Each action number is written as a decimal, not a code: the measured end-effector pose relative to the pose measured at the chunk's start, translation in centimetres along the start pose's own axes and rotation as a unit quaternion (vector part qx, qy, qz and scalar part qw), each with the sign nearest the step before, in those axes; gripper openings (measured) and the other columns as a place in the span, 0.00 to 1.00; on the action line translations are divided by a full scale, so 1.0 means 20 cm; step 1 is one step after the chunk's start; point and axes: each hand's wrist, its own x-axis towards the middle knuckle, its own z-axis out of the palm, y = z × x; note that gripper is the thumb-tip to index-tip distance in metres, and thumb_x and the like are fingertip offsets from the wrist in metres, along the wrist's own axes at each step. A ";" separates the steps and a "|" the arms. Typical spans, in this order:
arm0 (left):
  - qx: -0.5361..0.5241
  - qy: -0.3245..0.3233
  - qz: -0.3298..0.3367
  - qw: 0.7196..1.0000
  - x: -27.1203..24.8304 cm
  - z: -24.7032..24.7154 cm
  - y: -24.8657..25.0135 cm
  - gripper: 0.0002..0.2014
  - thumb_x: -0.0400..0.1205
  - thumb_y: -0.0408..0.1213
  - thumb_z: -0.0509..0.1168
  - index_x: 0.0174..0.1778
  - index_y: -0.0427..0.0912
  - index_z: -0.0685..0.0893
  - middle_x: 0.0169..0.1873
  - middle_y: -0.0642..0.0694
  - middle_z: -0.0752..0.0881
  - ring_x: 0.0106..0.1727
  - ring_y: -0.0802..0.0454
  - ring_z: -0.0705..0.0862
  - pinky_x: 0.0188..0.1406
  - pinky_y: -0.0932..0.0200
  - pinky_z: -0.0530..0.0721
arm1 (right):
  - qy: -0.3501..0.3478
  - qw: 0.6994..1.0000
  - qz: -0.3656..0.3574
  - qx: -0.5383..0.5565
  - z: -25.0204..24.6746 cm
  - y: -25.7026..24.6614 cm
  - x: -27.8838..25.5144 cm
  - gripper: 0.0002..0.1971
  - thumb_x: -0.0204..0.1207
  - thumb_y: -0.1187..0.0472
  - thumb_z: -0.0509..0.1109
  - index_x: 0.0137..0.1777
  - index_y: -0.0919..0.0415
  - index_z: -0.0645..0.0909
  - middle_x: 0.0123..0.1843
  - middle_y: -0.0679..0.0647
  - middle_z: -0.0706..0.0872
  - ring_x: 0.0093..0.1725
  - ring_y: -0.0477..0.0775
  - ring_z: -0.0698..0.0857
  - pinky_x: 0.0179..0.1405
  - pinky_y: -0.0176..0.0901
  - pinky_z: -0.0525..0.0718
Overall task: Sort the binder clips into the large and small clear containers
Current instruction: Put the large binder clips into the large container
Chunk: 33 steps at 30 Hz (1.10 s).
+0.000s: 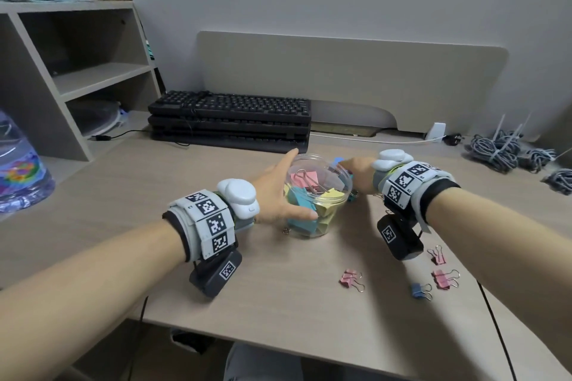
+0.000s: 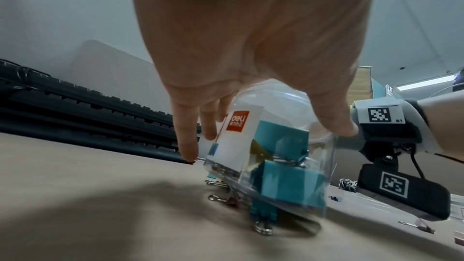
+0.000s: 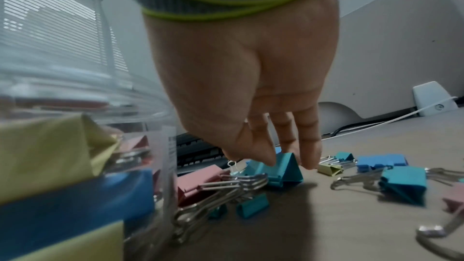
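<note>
The clear container (image 1: 306, 232) shows teal, yellow, pink and blue binder clips (image 1: 298, 198) with silver wire handles (image 1: 305, 179); its label (image 2: 233, 136) is white with an orange-red block. The worktop (image 1: 216, 288) is pale wood-grain, carrying three pink clips (image 1: 351, 278) and one blue clip (image 1: 418, 290). Beside the teal clip (image 3: 283, 170), a small clip (image 3: 328, 169) looks yellowish through the blur. The wrist bands (image 1: 207, 219) are grey with black-and-white square markers.

A clear jar (image 1: 318, 195) stands open at centre frame, part-filled with large pink, teal and yellow clips (image 1: 305, 178). Small pink clips (image 1: 351, 278) and a blue clip (image 1: 421, 290) lie loose at lower right. A large teal clip (image 3: 283, 170) lies just beside the jar.
</note>
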 end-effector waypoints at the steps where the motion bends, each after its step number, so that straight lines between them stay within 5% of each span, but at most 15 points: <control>1: 0.002 0.002 0.000 1.000 0.01 0.00 -0.01 0.63 0.66 0.56 0.80 0.86 0.51 0.42 0.85 0.50 0.60 0.83 0.50 0.64 0.80 0.53 0.65 | -0.008 1.000 -0.005 -0.030 0.02 0.00 0.02 0.15 0.81 0.60 0.62 0.67 0.53 0.77 0.65 0.55 0.85 0.57 0.59 0.84 0.59 0.47 0.82; 5: -0.001 0.011 -0.003 1.000 0.03 0.01 -0.02 0.63 0.64 0.57 0.81 0.86 0.52 0.44 0.83 0.48 0.65 0.80 0.48 0.69 0.78 0.52 0.69 | -0.026 0.998 0.002 -0.062 0.06 0.01 0.05 0.21 0.81 0.60 0.62 0.74 0.56 0.72 0.70 0.60 0.78 0.69 0.63 0.78 0.67 0.52 0.78; 9: -0.013 0.029 -0.009 0.999 0.04 0.02 -0.02 0.63 0.62 0.57 0.82 0.84 0.53 0.46 0.80 0.48 0.70 0.75 0.47 0.75 0.73 0.54 0.73 | -0.044 0.996 0.049 -0.054 0.04 0.03 0.00 0.20 0.79 0.62 0.65 0.71 0.55 0.74 0.71 0.59 0.73 0.60 0.62 0.82 0.58 0.49 0.81; 13: -0.015 0.029 -0.018 0.999 0.03 0.02 -0.01 0.67 0.61 0.55 0.83 0.86 0.51 0.41 0.83 0.48 0.65 0.80 0.48 0.70 0.75 0.57 0.68 | -0.008 0.998 0.070 0.000 0.03 0.09 -0.07 0.19 0.74 0.59 0.71 0.64 0.56 0.74 0.59 0.54 0.82 0.52 0.58 0.82 0.49 0.47 0.80; 16: -0.004 0.037 -0.023 0.999 0.01 0.03 -0.01 0.67 0.60 0.56 0.83 0.86 0.49 0.43 0.83 0.48 0.64 0.81 0.48 0.68 0.77 0.54 0.68 | 0.035 0.993 0.100 0.045 0.00 0.14 -0.13 0.16 0.69 0.54 0.65 0.58 0.50 0.77 0.49 0.50 0.85 0.47 0.58 0.85 0.51 0.49 0.86; 19: 0.002 0.040 -0.022 0.999 -0.01 0.03 0.01 0.65 0.61 0.55 0.83 0.85 0.47 0.46 0.83 0.48 0.63 0.81 0.48 0.68 0.75 0.55 0.69 | 0.077 0.986 0.101 0.110 -0.05 0.18 -0.19 0.13 0.72 0.57 0.66 0.57 0.54 0.79 0.51 0.54 0.87 0.49 0.60 0.86 0.52 0.52 0.87; 29: 0.005 0.043 -0.032 0.999 -0.01 0.03 0.04 0.62 0.61 0.55 0.83 0.83 0.44 0.51 0.80 0.45 0.68 0.77 0.47 0.72 0.72 0.54 0.72 | 0.285 0.892 0.085 0.340 -0.28 0.19 -0.34 0.08 0.78 0.57 0.66 0.54 0.57 0.76 0.51 0.54 0.82 0.51 0.56 0.80 0.41 0.46 0.78; 33: 0.007 0.046 -0.037 0.998 -0.01 0.04 0.04 0.63 0.61 0.55 0.83 0.84 0.45 0.50 0.80 0.44 0.69 0.77 0.45 0.72 0.72 0.53 0.73 | 0.269 0.874 0.034 0.403 -0.33 0.09 -0.39 0.07 0.78 0.58 0.67 0.52 0.58 0.76 0.49 0.57 0.83 0.40 0.57 0.81 0.30 0.44 0.80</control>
